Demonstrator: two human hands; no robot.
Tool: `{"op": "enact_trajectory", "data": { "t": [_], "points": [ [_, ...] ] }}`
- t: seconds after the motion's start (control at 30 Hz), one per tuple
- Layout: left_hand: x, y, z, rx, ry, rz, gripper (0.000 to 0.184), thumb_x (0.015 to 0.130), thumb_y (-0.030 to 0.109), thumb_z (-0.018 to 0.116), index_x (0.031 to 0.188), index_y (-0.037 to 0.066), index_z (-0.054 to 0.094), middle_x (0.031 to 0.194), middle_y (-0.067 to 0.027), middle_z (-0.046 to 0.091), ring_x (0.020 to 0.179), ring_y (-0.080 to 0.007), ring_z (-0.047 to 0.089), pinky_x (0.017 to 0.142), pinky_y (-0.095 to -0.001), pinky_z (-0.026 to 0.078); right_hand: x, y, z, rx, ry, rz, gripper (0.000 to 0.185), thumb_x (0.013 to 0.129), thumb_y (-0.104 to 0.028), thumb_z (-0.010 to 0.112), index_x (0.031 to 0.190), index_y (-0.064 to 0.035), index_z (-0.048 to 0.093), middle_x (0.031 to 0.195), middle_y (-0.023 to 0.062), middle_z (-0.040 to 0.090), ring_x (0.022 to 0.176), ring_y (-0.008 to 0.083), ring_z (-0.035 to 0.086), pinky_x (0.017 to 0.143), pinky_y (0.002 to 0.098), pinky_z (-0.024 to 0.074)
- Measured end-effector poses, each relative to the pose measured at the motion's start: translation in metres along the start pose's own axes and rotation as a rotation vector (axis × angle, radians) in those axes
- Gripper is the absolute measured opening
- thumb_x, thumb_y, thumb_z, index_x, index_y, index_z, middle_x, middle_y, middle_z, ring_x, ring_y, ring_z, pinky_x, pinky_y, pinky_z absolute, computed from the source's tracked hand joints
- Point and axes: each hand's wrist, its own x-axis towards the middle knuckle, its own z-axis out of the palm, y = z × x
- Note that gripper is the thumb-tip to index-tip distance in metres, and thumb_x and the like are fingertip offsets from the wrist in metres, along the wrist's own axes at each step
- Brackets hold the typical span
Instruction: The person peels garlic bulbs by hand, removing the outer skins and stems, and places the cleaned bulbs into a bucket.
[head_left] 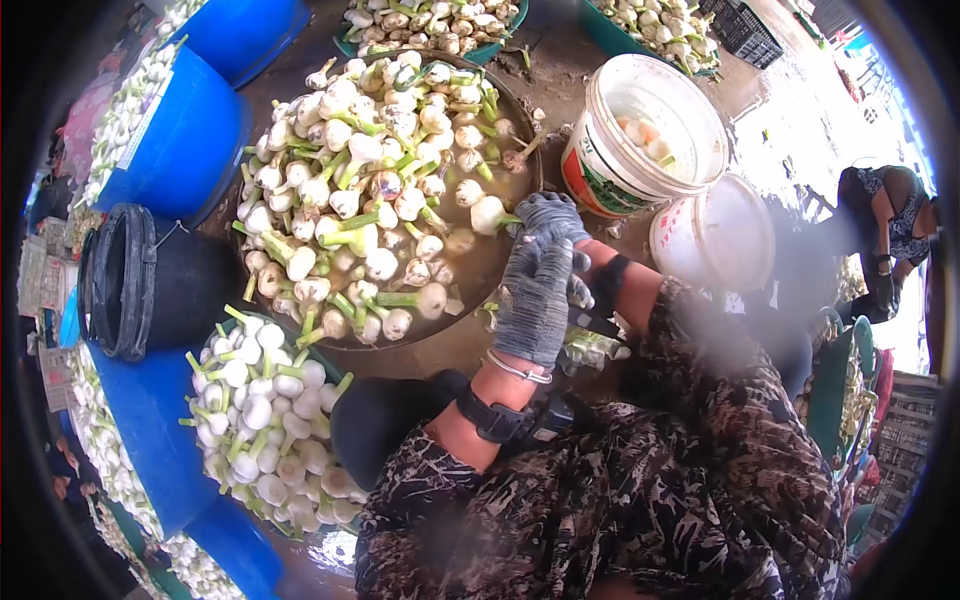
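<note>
My left hand (535, 295) and my right hand (552, 217), both in grey knitted gloves, meet at the right rim of a wide round basin (515, 300). Their fingers are curled and overlap. A white garlic bulb (488, 215) juts out on the left of my right hand, its short green stem running to the gloved fingers, which look closed on it. What my left hand grips, if anything, is hidden by the gloves. Piled in the basin's murky water are many garlic bulbs (360, 235) with cut green stems, some smeared with dirt.
A white bucket (625, 160) with pale pieces inside stands right of the basin, beside another white container (715, 235). Cleaner garlic (270, 420) heaps at lower left. A black bucket (165, 280) and blue tubs (185, 130) line the left. Another person (890, 225) bends at far right.
</note>
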Motion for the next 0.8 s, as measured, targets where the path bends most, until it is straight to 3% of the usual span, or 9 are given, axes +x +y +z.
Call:
{"op": "enact_trajectory", "data": {
  "t": [0.1,0.17,0.23,0.33,0.47,0.53,0.57,0.7,0.8],
  "points": [
    [0.006,-0.008,-0.001,-0.365,0.139,-0.358,0.041,0.1,0.041,0.043,0.112,0.005,0.058,0.075,-0.0075,0.062,0.048,-0.0135,0.052,0.045,-0.0287,0.05,-0.05,0.028,-0.027,0.252,0.331,-0.129,0.03,0.079,-0.023,0.068,0.104,-0.0067,0.065,0.102,0.0174,0.064,0.101,0.0366,0.059,0.088,0.0433,0.0479],
    [0.006,-0.004,0.004,-0.529,0.109,-0.463,0.059,0.099,0.055,0.033,0.118,0.003,0.055,0.079,-0.0102,0.064,0.053,-0.0177,0.057,0.048,-0.0335,0.053,-0.081,0.043,-0.053,0.338,0.371,-0.119,0.03,0.081,-0.022,0.068,0.106,-0.0065,0.064,0.102,0.0171,0.064,0.1,0.0365,0.059,0.088,0.0437,0.0474],
    [0.009,-0.005,0.012,-0.726,0.006,-0.515,0.066,0.099,0.058,0.025,0.125,0.004,0.052,0.088,-0.0143,0.067,0.059,-0.0208,0.061,0.053,-0.0365,0.056,-0.11,0.058,-0.067,0.275,0.51,-0.344,0.03,0.084,-0.022,0.067,0.11,-0.0069,0.062,0.105,0.0154,0.063,0.102,0.0358,0.058,0.09,0.0445,0.0461],
    [0.011,-0.023,0.008,-0.799,-0.293,-0.54,0.043,0.101,0.04,0.045,0.13,0.009,0.05,0.106,-0.0139,0.065,0.085,-0.0249,0.066,0.077,-0.0391,0.06,-0.14,0.076,-0.073,0.209,0.526,-0.41,0.033,0.082,-0.019,0.067,0.113,-0.0071,0.061,0.113,0.0138,0.061,0.11,0.0352,0.054,0.094,0.0454,0.0439],
    [0.011,-0.038,0.03,-0.665,-0.189,-0.414,0.036,0.096,0.019,0.057,0.13,0.008,0.047,0.113,-0.0144,0.061,0.094,-0.0274,0.065,0.08,-0.0415,0.059,-0.156,0.076,-0.074,0.228,0.625,-0.218,0.03,0.083,-0.017,0.068,0.11,-0.0067,0.062,0.106,0.0144,0.064,0.102,0.0338,0.06,0.088,0.043,0.0483],
    [0.013,-0.04,0.038,-0.539,-0.095,-0.237,0.035,0.094,0.01,0.059,0.127,0.007,0.048,0.116,-0.014,0.058,0.1,-0.0281,0.062,0.083,-0.0416,0.059,-0.163,0.074,-0.073,0.573,0.679,0.012,0.022,0.083,-0.016,0.069,0.102,-0.0067,0.064,0.092,0.014,0.067,0.085,0.0318,0.065,0.075,0.0397,0.053],
    [0.017,-0.044,0.04,-0.509,-0.106,-0.197,0.034,0.093,0.008,0.059,0.126,0.008,0.048,0.118,-0.0133,0.055,0.105,-0.027,0.06,0.085,-0.042,0.058,-0.165,0.072,-0.076,0.654,0.781,-0.044,0.017,0.082,-0.016,0.071,0.094,-0.0063,0.065,0.079,0.0132,0.067,0.071,0.0308,0.066,0.065,0.0378,0.0538],
    [0.023,-0.053,0.045,-0.38,-0.045,-0.202,0.037,0.09,0.005,0.064,0.123,0.007,0.048,0.119,-0.0124,0.055,0.102,-0.0239,0.061,0.078,-0.0372,0.06,-0.172,0.069,-0.086,0.541,0.737,-0.061,0.013,0.082,-0.018,0.069,0.09,-0.008,0.065,0.078,0.0133,0.066,0.073,0.0319,0.066,0.065,0.0401,0.0534],
    [0.022,-0.055,0.05,-0.244,-0.022,-0.151,0.039,0.092,0.004,0.06,0.127,0.006,0.043,0.123,-0.0138,0.052,0.108,-0.0253,0.058,0.086,-0.0364,0.059,-0.166,0.071,-0.082,0.416,0.708,-0.012,0.012,0.082,-0.02,0.066,0.087,-0.0083,0.065,0.078,0.0136,0.066,0.072,0.033,0.065,0.065,0.042,0.0528]
  ]
}}
